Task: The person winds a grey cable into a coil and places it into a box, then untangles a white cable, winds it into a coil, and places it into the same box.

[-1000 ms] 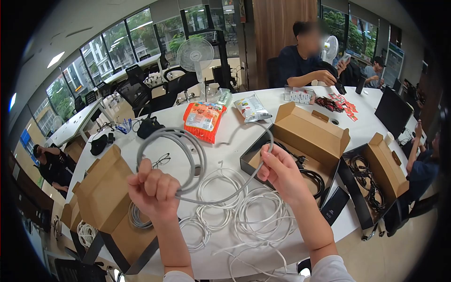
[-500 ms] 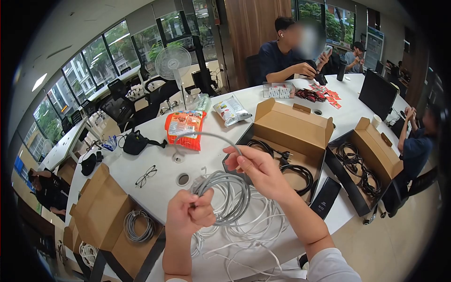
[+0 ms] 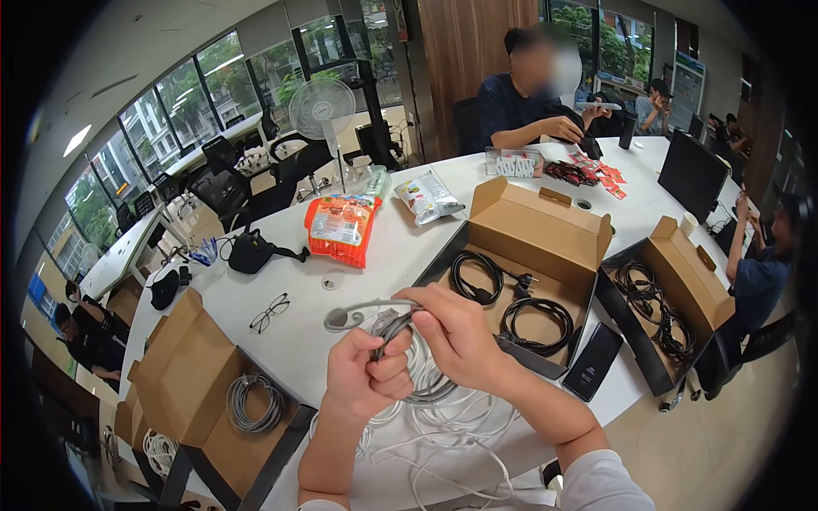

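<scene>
My left hand (image 3: 366, 375) is closed around a coiled grey cable (image 3: 433, 393), held above the table's near side. My right hand (image 3: 456, 332) grips the top of that coil, its fingers and thumb pressed on the cable's loose length. The free end sticks out to the left past my fingers and curls over the table. My hands hide much of the coil. Beneath it lies a loose tangle of white cables (image 3: 464, 439).
At left, an open cardboard box (image 3: 183, 383) holds a coiled grey cable (image 3: 256, 404). Another box (image 3: 537, 217) contains black power cords (image 3: 545, 324); a third box (image 3: 673, 255) has more. Nearby lie a phone (image 3: 594, 362), glasses (image 3: 270, 313) and a red snack bag (image 3: 341, 230). A person (image 3: 520, 102) sits opposite.
My right hand has come down and left, from holding the cable's loose length in an arc to gripping it against the coil. The free end now curls at left.
</scene>
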The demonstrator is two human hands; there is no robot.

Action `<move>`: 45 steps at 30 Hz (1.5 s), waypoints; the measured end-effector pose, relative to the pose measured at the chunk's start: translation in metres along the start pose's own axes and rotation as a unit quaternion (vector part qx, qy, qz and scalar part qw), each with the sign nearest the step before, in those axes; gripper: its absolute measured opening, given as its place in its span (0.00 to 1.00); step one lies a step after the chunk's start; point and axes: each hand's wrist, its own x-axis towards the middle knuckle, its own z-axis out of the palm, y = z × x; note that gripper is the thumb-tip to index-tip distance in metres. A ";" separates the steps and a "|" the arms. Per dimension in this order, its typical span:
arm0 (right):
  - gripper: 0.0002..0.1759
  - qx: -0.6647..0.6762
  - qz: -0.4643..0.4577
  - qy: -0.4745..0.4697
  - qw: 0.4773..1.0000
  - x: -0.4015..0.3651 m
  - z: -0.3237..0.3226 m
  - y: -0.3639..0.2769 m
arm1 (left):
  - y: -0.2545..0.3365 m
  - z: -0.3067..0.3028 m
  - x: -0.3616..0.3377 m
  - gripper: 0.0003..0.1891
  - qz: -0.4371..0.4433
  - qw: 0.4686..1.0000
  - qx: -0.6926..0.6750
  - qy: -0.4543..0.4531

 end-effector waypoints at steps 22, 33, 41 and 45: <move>0.21 0.216 0.032 -0.023 0.976 -0.002 0.002 0.001 | -0.017 0.031 -0.016 0.13 0.064 0.994 0.066 -0.059; 0.09 0.645 0.351 -0.185 0.653 -0.003 -0.014 0.002 | -0.015 0.023 -0.016 0.09 0.117 0.969 0.142 -0.166; 0.27 0.705 0.317 -0.152 0.616 -0.003 -0.004 0.008 | -0.009 0.011 -0.013 0.10 0.107 0.971 0.116 -0.178; 0.33 0.678 0.379 -0.178 0.604 -0.002 -0.003 0.015 | -0.011 0.016 -0.009 0.11 0.082 0.970 0.103 -0.204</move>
